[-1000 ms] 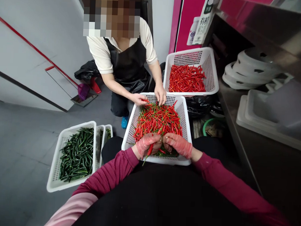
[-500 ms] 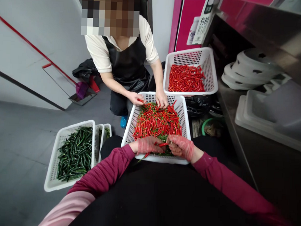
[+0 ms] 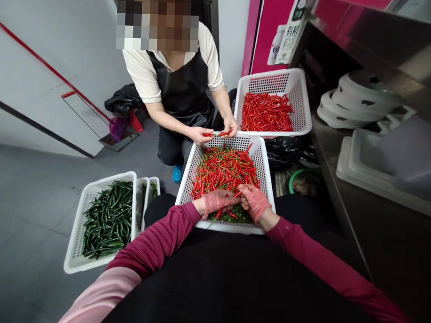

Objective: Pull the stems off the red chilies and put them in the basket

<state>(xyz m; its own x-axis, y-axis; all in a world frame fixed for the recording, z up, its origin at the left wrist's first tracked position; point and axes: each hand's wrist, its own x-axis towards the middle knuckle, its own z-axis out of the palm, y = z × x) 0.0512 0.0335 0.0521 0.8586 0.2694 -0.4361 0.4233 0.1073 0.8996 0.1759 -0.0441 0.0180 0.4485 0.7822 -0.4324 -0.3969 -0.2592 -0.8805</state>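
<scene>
Over the near end of a white perforated basket (image 3: 183, 187) are both my hands, in thin pinkish gloves. Closed around several red chili peppers (image 3: 231, 214), my left hand (image 3: 219, 201) lets their ends poke out below its fingers. My right hand (image 3: 253, 200) meets its fingertips and pinches a red chili pepper (image 3: 237, 194) between thumb and fingers. Beneath them the basket holds a heap of red chilies (image 3: 222, 171) with green stems. Loose green stems (image 3: 240, 215) lie at its near side, partly hidden by my hands.
Opposite me a co-worker in a black apron (image 3: 181, 85) holds red chilies over the far rim. Behind right stands another basket (image 3: 302, 108) of red chilies. A basket of green chilies (image 3: 107, 219) sits on the floor at left. A metal shelf (image 3: 376, 223) borders the right.
My right hand has shifted slightly left and up, its fingers meeting my left hand's. The co-worker's hands have lifted from the heap and come together above the far rim, holding chilies.
</scene>
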